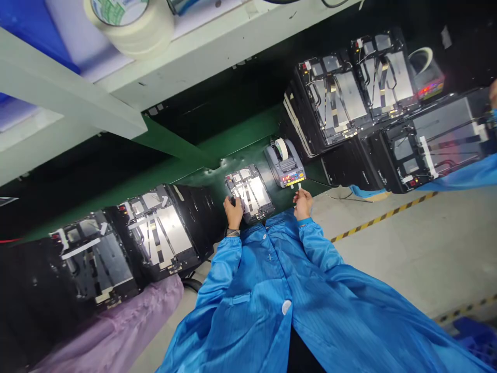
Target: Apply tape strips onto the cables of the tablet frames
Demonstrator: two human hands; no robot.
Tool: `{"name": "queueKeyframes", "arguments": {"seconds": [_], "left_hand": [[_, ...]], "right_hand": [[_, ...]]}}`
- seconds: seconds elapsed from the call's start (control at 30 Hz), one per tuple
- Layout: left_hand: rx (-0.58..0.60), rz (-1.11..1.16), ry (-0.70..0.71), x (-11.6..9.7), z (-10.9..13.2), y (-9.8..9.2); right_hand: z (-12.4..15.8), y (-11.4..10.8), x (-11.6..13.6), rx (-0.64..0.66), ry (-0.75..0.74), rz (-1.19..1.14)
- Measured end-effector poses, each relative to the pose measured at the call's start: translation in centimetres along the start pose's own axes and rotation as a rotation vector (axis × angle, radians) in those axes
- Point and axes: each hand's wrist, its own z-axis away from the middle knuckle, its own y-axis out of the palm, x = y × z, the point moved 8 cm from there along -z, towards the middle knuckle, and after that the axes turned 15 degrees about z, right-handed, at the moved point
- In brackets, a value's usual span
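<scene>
A flat electronic device assembly (254,194) with a silver panel and black strips lies on the green bench in front of me. My left hand (233,213) is at its left edge, fingers curled round the dark frame. To the right stands a grey automatic tape dispenser (286,163) with a roll of whitish tape (281,149) and a lit red display. Just below its front edge, my right hand (303,203) is closed, thumb and finger pinching a short white strip of tape (299,186) at the outlet. Another short strip end shows beside it.
Stacks of similar assemblies stand at left (159,233) and right (337,98). Another dispenser (427,77) is at far right. A white shelf (217,46) overhangs the bench, bearing large tape rolls (135,36). Co-workers' sleeves show, purple (128,321) at left and blue (466,173) at right.
</scene>
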Motion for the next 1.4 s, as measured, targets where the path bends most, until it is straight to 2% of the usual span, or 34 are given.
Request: {"name": "queueKeyframes", "arguments": {"seconds": [0.1,0.17,0.27,0.4,0.47,0.53,0.63,0.7,0.83,0.93,1.03,1.17,1.27,1.4], "left_hand": [[-0.193,-0.037,0.027,-0.9,-2.1,-1.2],[-0.194,-0.090,0.125,-3.0,-3.8,-0.5],[-0.077,-0.259,0.209,-6.3,-6.3,2.1],[0.151,-0.482,0.278,-8.9,-8.2,7.2],[0.222,-0.552,0.293,-9.3,-8.3,9.4],[0.262,-0.612,0.273,-8.9,-8.2,11.1],[0.267,-0.664,0.234,-8.0,-8.0,12.0],[0.248,-0.662,0.236,-7.7,-7.8,11.8],[0.228,-0.618,0.252,-7.5,-7.8,10.7],[0.238,-0.591,0.238,-7.2,-8.0,9.9],[0.270,-0.567,0.202,-6.5,-8.4,9.2],[0.293,-0.553,0.145,-5.4,-9.4,8.4],[0.323,-0.550,0.114,-5.0,-9.9,8.2],[0.351,-0.533,0.091,-5.1,-10.3,8.2]], "right_hand": [[-0.1,0.7,-0.2,-0.026,0.044,-0.064],[-0.2,1.7,-0.2,-0.021,0.100,-0.062],[-0.2,2.4,0.0,-0.021,0.139,-0.018],[1.8,0.1,0.1,-0.078,0.061,0.003],[4.2,-1.3,0.9,-0.075,-0.095,0.049],[7.3,-1.3,2.9,0.010,-0.344,0.165],[11.2,1.4,6.1,0.198,-0.594,0.341],[12.2,4.2,8.9,0.311,-0.708,0.400],[11.5,9.9,15.3,0.439,-0.951,0.492],[10.0,14.0,18.2,0.500,-1.097,0.657],[8.9,18.1,18.3,0.587,-1.227,0.929],[8.1,22.6,15.6,0.708,-1.380,1.261],[7.3,24.4,13.6,0.763,-1.422,1.407],[6.6,25.2,12.3,0.808,-1.458,1.446]]}}
